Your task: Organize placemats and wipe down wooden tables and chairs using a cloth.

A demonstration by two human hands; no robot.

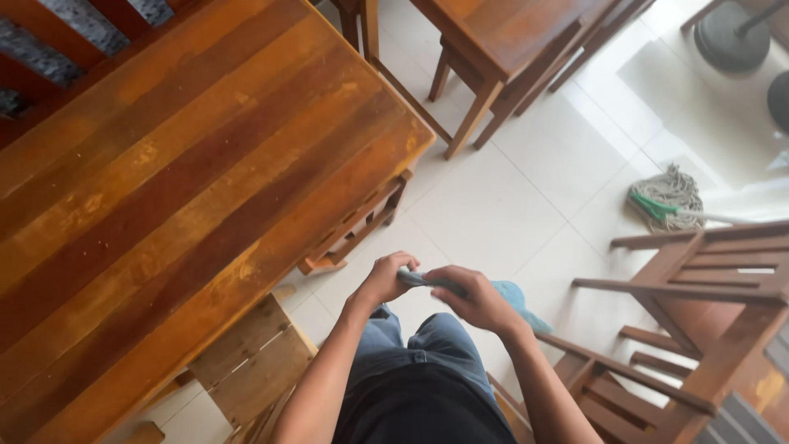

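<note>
Left hand (385,278): clenched on one end of a light-blue twisted cloth (427,282); right hand (474,298): grasping its other end; striped brown wooden table (181,197) near, left; grey string mop (670,200) well apart, right.

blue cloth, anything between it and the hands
Nothing visible. Both the left hand and the right hand grip the blue cloth directly, held over the white tiled floor beside the wooden table.

Both hands meet over the white tiled floor (509,205) — left hand (385,278) and right hand (472,298) gripping a twisted light-blue cloth (509,292) — beside the wooden tabletop (181,189).
</note>
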